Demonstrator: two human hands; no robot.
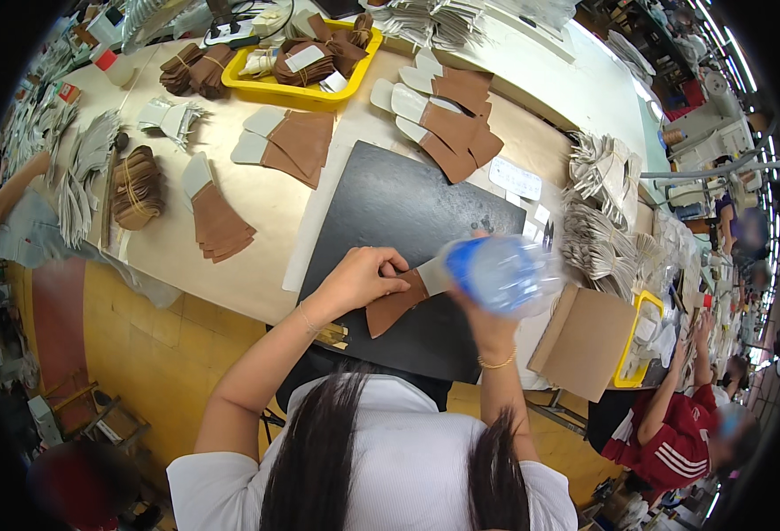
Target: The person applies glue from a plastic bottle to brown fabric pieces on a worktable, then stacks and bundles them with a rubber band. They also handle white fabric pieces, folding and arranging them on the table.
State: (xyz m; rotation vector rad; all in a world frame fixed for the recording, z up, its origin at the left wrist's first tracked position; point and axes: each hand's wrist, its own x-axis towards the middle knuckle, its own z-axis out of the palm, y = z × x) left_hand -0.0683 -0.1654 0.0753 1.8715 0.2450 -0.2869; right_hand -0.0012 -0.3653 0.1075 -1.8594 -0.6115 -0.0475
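Note:
My left hand (363, 276) is curled, pressing down on a brown leather piece with a pale tip (396, 301) that lies on a black mat (381, 208). My right hand (483, 320) is raised above the mat's near right corner and grips a clear plastic bottle with a blue cap (501, 273), tilted on its side and blurred. The bottle hides most of the hand's fingers. The leather piece lies between the two hands.
Fans of brown and pale leather pieces (447, 119) lie around the mat. A yellow tray (297, 84) with bundles sits at the back. Stacks of grey-white pieces (598, 230) stand at the right, beside a cardboard sheet (585, 341). A person in red (673, 434) works at lower right.

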